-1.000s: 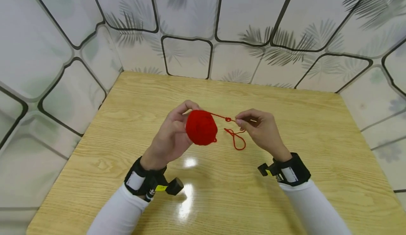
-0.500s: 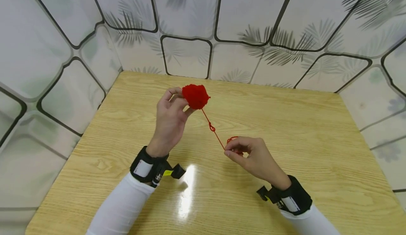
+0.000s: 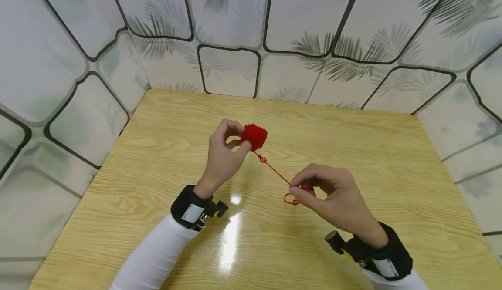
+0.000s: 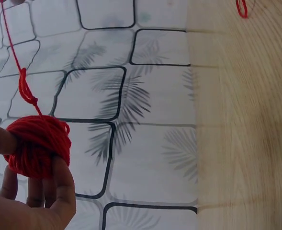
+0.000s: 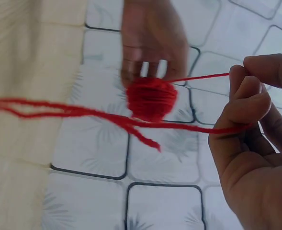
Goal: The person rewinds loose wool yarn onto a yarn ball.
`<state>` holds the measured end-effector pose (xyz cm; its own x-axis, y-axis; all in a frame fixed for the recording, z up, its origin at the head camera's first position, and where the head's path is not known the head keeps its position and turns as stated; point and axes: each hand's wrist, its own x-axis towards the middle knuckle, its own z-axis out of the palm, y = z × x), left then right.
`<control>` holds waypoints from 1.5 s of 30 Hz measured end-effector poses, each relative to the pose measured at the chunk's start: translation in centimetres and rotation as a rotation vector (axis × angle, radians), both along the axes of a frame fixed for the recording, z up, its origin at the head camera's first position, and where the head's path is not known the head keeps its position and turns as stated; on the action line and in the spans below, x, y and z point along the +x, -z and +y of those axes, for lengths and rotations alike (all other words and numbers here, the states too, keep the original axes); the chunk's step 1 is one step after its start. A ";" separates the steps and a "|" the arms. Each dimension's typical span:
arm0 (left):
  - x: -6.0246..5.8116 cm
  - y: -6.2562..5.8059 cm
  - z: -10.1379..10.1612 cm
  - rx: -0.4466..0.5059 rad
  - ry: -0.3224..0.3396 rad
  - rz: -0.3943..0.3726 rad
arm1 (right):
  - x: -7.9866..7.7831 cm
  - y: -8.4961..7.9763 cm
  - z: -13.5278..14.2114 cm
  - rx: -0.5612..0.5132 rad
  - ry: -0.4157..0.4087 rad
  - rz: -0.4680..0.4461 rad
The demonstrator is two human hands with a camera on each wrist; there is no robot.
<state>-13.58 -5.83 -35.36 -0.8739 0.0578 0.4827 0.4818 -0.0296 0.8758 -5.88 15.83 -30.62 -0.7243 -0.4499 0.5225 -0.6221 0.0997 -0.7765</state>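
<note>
My left hand [image 3: 223,157] holds a small red ball of yarn [image 3: 256,136] above the table, thumb and fingers curled round it. From the ball a strand runs taut to my right hand [image 3: 331,196], which pinches it between thumb and forefinger. A small looped knot [image 4: 27,91] sits on that strand close to the ball. Past the pinch, the loose yarn tail [image 5: 83,110] hangs in a loop with a short free end. In the right wrist view the left hand's fingers spread behind the wound ball.
Under both hands lies a wooden table [image 3: 157,142] with a bright light reflection near its middle. Patterned wall panels [image 3: 290,76] stand along its back and sides. A black strap with a small camera [image 3: 192,209] is on each wrist.
My left hand first rose away and turned the ball, then came back nearer and to the right. My right hand moved down, then right, keeping the strand stretched from the ball.
</note>
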 end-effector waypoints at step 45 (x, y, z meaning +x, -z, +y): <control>2.2 -0.9 0.3 0.378 0.552 -0.165 | -9.4 8.7 0.4 -0.041 0.234 -0.428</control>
